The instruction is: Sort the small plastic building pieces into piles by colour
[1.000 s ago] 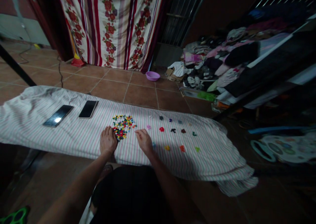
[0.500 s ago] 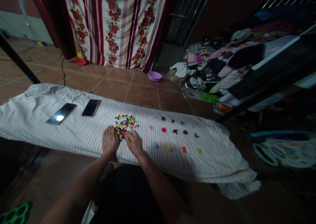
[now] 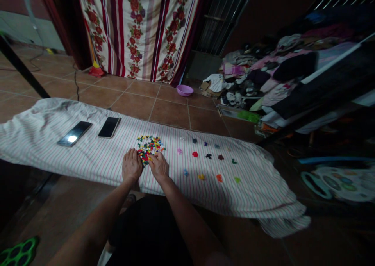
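Observation:
A loose pile of tiny pieces in many colours [image 3: 151, 144] lies on the striped cloth [image 3: 96, 162]; their exact kind is too small to tell. My left hand [image 3: 131, 165] rests flat on the cloth at the pile's near left edge, fingertips touching it. At the near right edge, my right hand [image 3: 159, 166] has thumb and fingers pinched together over the pieces; what is between them cannot be made out. To the right are small single-colour groups in rows, among them red [image 3: 195, 154], yellow [image 3: 201, 177], orange [image 3: 219, 178], lime green [image 3: 237, 179] and pink [image 3: 179, 151].
Two phones, one shiny [image 3: 74, 134] and one dark [image 3: 109, 127], lie on the cloth to the left. Beyond are a purple basin [image 3: 184, 90] on the tiled floor, a flowered curtain [image 3: 149, 31] and a heap of clothes [image 3: 258, 70] at the right.
The view has shifted slightly. Both hands stay at the near edge of the pile, with the right fingers moving only a little among the pieces.

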Available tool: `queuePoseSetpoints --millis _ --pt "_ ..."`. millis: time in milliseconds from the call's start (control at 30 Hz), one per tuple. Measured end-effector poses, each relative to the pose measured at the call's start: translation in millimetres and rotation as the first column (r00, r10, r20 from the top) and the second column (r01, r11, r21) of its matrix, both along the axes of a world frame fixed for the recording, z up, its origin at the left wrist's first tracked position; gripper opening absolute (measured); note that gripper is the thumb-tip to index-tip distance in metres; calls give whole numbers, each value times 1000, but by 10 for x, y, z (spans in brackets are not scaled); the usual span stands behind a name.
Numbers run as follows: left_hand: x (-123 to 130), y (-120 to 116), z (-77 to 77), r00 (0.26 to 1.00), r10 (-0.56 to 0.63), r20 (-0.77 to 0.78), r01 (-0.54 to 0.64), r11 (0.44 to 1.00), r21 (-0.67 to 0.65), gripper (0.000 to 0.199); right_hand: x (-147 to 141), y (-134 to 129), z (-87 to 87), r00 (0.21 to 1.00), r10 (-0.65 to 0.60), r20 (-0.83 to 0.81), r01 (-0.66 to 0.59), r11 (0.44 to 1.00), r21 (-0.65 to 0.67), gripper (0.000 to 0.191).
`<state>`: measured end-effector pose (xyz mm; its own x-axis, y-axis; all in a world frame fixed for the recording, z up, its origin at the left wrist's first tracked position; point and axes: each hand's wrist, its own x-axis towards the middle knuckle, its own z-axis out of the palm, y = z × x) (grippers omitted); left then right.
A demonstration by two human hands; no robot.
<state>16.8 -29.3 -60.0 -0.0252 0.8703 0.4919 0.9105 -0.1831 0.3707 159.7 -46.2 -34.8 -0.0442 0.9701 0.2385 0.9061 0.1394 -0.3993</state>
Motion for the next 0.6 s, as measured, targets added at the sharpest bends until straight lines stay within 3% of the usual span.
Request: queuePoseSetpoints --millis 367,600 --pt "-3 6 -7 1000 -7 8 7 1000 15 39 -2 39 -35 998 62 -18 -62 998 -17 20" --pt "-3 -3 12 1000 -19 18 19 1000 -15 40 21 40 -40 991 74 -109 -68 996 60 14"
